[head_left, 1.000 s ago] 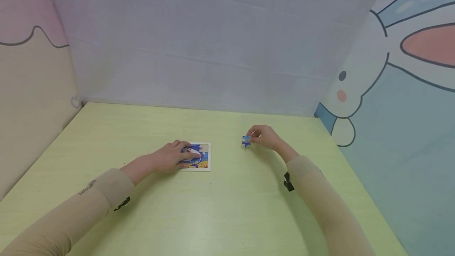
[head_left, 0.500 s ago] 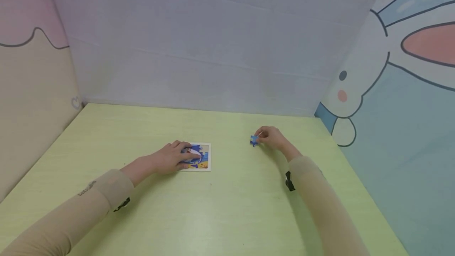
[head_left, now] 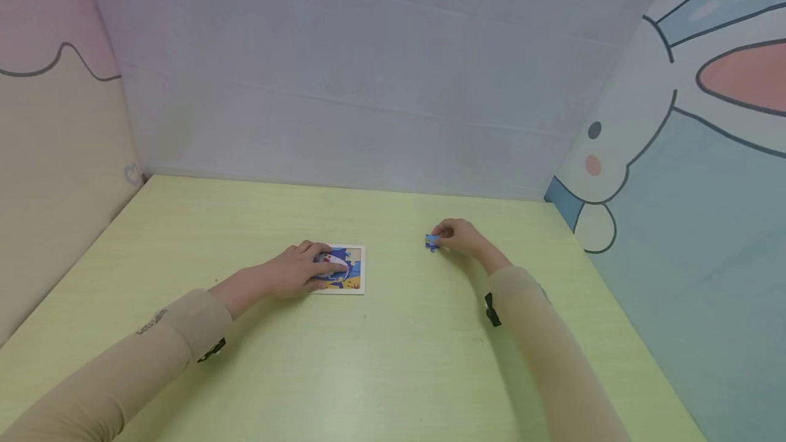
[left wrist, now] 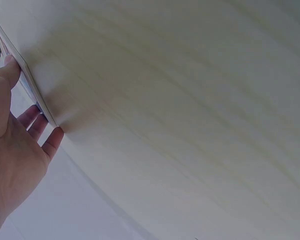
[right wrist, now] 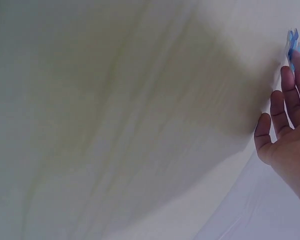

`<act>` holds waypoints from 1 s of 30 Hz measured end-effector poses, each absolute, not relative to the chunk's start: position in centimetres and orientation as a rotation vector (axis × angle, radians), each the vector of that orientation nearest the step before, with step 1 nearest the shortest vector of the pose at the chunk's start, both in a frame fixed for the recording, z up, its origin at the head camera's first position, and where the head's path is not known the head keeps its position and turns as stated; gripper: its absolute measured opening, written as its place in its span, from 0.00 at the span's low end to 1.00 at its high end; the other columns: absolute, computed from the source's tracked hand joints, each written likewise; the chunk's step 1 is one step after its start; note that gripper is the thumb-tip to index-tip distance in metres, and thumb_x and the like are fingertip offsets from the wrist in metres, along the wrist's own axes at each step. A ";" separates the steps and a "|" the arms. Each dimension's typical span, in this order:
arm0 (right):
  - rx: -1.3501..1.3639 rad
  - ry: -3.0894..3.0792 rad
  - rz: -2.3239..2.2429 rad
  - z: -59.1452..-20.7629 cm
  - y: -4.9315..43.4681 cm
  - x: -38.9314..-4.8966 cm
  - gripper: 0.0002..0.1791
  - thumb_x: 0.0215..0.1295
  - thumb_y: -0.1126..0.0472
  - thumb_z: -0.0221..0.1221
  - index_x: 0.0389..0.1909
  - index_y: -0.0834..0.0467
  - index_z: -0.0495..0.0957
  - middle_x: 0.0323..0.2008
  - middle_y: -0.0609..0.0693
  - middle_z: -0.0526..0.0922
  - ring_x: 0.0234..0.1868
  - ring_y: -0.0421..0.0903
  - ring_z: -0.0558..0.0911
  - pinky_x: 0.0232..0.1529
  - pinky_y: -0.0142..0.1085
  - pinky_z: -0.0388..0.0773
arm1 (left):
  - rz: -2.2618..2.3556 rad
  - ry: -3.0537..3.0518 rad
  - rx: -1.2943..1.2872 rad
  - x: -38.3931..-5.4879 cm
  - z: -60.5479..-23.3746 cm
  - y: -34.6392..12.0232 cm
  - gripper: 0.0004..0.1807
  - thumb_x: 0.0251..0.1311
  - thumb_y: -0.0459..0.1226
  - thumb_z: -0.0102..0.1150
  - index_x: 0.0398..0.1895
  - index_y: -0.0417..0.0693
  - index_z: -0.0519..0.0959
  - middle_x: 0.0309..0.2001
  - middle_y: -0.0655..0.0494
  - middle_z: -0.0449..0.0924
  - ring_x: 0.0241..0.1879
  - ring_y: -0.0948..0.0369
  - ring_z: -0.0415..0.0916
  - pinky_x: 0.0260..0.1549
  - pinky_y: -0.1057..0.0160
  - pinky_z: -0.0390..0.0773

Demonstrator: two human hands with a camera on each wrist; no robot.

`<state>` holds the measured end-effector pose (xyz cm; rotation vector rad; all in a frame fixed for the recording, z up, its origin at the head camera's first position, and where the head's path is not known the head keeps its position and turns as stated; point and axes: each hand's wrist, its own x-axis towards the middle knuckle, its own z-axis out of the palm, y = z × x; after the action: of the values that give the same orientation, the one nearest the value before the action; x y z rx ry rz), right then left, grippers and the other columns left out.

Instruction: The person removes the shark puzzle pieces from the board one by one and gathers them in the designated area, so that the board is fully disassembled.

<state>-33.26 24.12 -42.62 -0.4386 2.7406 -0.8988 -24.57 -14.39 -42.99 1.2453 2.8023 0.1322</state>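
Observation:
A framed jigsaw puzzle lies on the table, its picture blue, white and yellow inside a white border. Bare tan backing shows at its far right corner. My left hand rests over the puzzle's left part with spread fingers and hides that side. In the left wrist view, the thumb and fingertips touch the puzzle board. Off to the right, my right hand pinches a small blue jigsaw piece between thumb and fingers, just above the table. The right wrist view shows this piece edge-on, partly behind the thumb.
The pale yellow-green table carries both forearms' shadows. A plain whitish wall stands at its far edge. Painted panels close in both sides, with a rabbit on the right one.
The right hand with the jigsaw piece has shifted right, then slightly back left, and the piece has turned a little. My left hand stays on the puzzle.

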 end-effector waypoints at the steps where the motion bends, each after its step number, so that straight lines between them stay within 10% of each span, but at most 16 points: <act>1: -0.436 2.745 -0.887 -42.7 24.0 -33.3 0.13 0.62 0.60 0.61 0.46 0.62 0.78 0.40 0.55 0.81 0.42 0.48 0.77 0.45 0.36 0.75 | 0.133 2.803 1.252 -24.6 -43.0 -14.4 0.26 0.67 0.46 0.52 0.68 0.64 0.65 0.65 0.42 0.61 0.61 0.43 0.61 0.54 0.42 0.67; 30: -0.646 2.809 -0.838 -39.6 20.8 -31.3 0.16 0.64 0.57 0.60 0.48 0.62 0.77 0.40 0.52 0.79 0.38 0.47 0.75 0.37 0.37 0.72 | 0.282 2.756 1.254 -24.4 -43.1 -15.2 0.25 0.66 0.43 0.54 0.67 0.57 0.67 0.67 0.37 0.57 0.64 0.39 0.56 0.59 0.38 0.61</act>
<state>-31.28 20.79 -39.61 -0.6459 2.8091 -0.8380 -24.38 -15.19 -43.10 1.2538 2.7563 0.2821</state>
